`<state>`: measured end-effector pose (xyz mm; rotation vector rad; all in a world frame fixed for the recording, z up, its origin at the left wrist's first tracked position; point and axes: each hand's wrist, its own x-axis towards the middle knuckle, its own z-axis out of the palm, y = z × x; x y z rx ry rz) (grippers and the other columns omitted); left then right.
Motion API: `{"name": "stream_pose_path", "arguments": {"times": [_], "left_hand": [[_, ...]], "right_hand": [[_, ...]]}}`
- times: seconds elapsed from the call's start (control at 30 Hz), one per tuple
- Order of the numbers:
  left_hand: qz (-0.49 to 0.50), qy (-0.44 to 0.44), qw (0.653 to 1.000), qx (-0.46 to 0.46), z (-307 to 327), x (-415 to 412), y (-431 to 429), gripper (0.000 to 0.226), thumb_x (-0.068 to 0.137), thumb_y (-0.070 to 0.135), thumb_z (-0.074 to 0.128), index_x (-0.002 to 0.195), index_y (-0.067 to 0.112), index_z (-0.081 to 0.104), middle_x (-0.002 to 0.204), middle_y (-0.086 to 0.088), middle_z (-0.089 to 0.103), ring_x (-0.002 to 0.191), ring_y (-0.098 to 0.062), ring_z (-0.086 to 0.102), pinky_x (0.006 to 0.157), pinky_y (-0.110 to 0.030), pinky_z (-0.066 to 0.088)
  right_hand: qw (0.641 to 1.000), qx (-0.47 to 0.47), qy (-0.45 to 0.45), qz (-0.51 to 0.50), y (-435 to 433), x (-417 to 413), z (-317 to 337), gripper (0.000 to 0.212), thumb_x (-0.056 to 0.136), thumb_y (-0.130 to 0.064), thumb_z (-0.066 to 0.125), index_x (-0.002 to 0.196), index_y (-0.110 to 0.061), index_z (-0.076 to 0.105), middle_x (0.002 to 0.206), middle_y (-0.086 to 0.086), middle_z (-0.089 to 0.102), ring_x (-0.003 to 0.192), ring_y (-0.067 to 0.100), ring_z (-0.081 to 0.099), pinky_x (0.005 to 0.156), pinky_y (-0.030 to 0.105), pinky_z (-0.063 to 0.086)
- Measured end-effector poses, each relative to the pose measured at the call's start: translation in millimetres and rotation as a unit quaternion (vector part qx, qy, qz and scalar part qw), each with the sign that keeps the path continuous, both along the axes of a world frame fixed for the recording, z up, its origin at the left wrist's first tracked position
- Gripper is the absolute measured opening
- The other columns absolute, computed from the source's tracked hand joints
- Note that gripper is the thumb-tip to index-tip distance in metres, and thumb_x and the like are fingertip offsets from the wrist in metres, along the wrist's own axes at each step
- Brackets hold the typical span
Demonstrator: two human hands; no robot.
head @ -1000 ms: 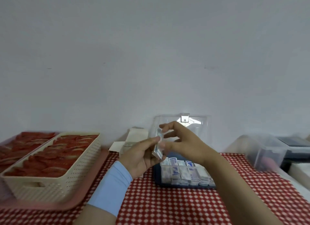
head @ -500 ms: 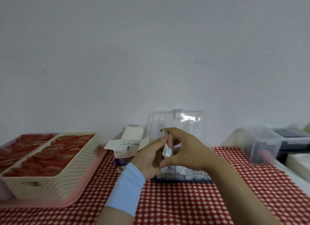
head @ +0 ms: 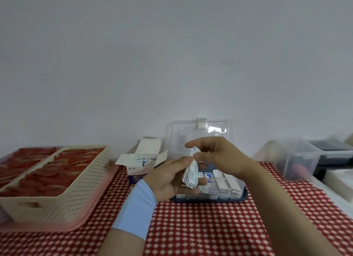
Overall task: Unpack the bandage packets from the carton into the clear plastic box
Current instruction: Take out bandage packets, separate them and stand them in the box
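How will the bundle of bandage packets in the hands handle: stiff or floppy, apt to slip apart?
Probably floppy: the bundle of packets bends where the right hand pinches its top. Likely light: the left hand cradles it on a few fingers. Its edges fan out below, so packets may slide apart in a loose grip.

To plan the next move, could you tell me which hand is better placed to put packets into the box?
Probably the right hand: it pinches the top of the packets above the box, while the left hand holds them from below.
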<state>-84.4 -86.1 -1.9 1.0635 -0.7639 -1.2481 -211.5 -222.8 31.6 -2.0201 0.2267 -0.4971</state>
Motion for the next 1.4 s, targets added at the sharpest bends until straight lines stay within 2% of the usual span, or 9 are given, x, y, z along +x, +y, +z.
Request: {"name": "stream_pose_path", "arguments": {"times": [0.23,0.37,0.57,0.73,0.9,1.03,1.1,1.3,1.4], "left_hand": [[-0.016,0.010,1.000,-0.020,-1.5,3.8,2.5,0.043,0.087,0.028,0.057,0.123,0.004,0.058,0.104,-0.012,0.073,0.079,-0.023,0.072,0.064,-0.035,0.063],[0.038,0.036,0.998,-0.044,0.3,3.1,-1.2,0.040,0.083,0.024,0.062,0.115,-0.001,0.063,0.100,-0.015,0.073,0.076,-0.022,0.072,0.069,-0.036,0.062],[0.071,0.086,0.992,-0.065,1.4,5.8,-4.1,0.033,0.085,0.026,0.064,0.110,0.008,0.075,0.113,-0.013,0.071,0.098,-0.025,0.071,0.080,-0.037,0.059],[0.047,0.098,0.992,-0.070,6.4,-3.0,-1.3,0.037,0.087,0.026,0.059,0.116,0.004,0.065,0.101,-0.012,0.074,0.079,-0.020,0.073,0.067,-0.033,0.060],[0.049,0.076,0.994,-0.064,6.0,1.5,1.6,0.042,0.087,0.030,0.060,0.119,0.003,0.061,0.102,-0.012,0.072,0.083,-0.021,0.071,0.069,-0.033,0.060],[0.029,0.071,0.994,-0.074,5.8,7.3,5.6,0.038,0.086,0.029,0.059,0.114,0.003,0.063,0.091,-0.009,0.070,0.071,-0.019,0.070,0.063,-0.032,0.062],[0.018,0.053,0.996,-0.068,7.5,6.8,7.6,0.038,0.086,0.029,0.058,0.115,0.005,0.062,0.091,-0.008,0.071,0.068,-0.019,0.070,0.060,-0.032,0.062],[0.017,0.002,0.999,-0.048,15.1,-0.7,11.1,0.038,0.082,0.028,0.059,0.114,0.006,0.061,0.089,-0.008,0.072,0.067,-0.021,0.070,0.058,-0.033,0.062],[0.021,-0.020,0.999,-0.031,22.5,-4.6,6.4,0.033,0.088,0.028,0.058,0.113,0.007,0.061,0.096,-0.012,0.074,0.073,-0.025,0.072,0.063,-0.035,0.062]], "right_hand": [[0.999,-0.023,-0.019,-0.025,3.0,3.3,8.1,0.022,0.089,-0.003,0.069,0.109,-0.014,0.073,0.078,-0.017,0.069,0.077,-0.001,0.066,0.074,0.014,0.050],[0.995,-0.070,-0.013,-0.069,4.8,2.2,7.3,0.042,0.084,-0.031,0.078,0.121,-0.032,0.058,0.117,-0.019,0.061,0.104,-0.001,0.061,0.088,0.022,0.050],[0.977,-0.201,0.056,-0.035,22.4,-0.1,11.7,0.052,0.054,-0.045,0.092,0.086,-0.032,0.053,0.149,-0.031,0.035,0.131,-0.006,0.038,0.104,0.024,0.040],[0.970,-0.239,0.007,-0.035,23.9,8.9,9.6,0.040,0.060,-0.034,0.088,0.075,-0.022,0.053,0.131,-0.021,0.053,0.124,-0.004,0.050,0.093,0.029,0.055],[0.977,-0.209,0.048,-0.010,24.8,7.4,14.1,0.044,0.057,-0.042,0.089,0.080,-0.024,0.056,0.129,-0.015,0.057,0.121,0.008,0.056,0.097,0.038,0.053],[0.999,-0.029,0.014,0.020,12.2,4.2,23.0,0.036,0.088,-0.038,0.068,0.122,-0.028,0.059,0.119,-0.007,0.065,0.108,0.010,0.063,0.104,0.043,0.048],[0.999,-0.031,0.022,0.014,6.9,4.5,27.4,0.039,0.097,-0.023,0.062,0.135,-0.027,0.056,0.107,-0.005,0.071,0.104,0.015,0.067,0.102,0.045,0.050],[0.994,-0.056,0.086,0.043,-7.5,0.0,43.1,0.014,0.095,-0.011,0.064,0.105,-0.011,0.074,0.096,0.005,0.076,0.087,0.021,0.068,0.088,0.041,0.056],[0.993,-0.051,0.103,0.037,-11.3,-4.9,49.2,0.010,0.095,-0.011,0.063,0.100,-0.009,0.072,0.088,0.002,0.075,0.078,0.017,0.069,0.069,0.030,0.053]]}}
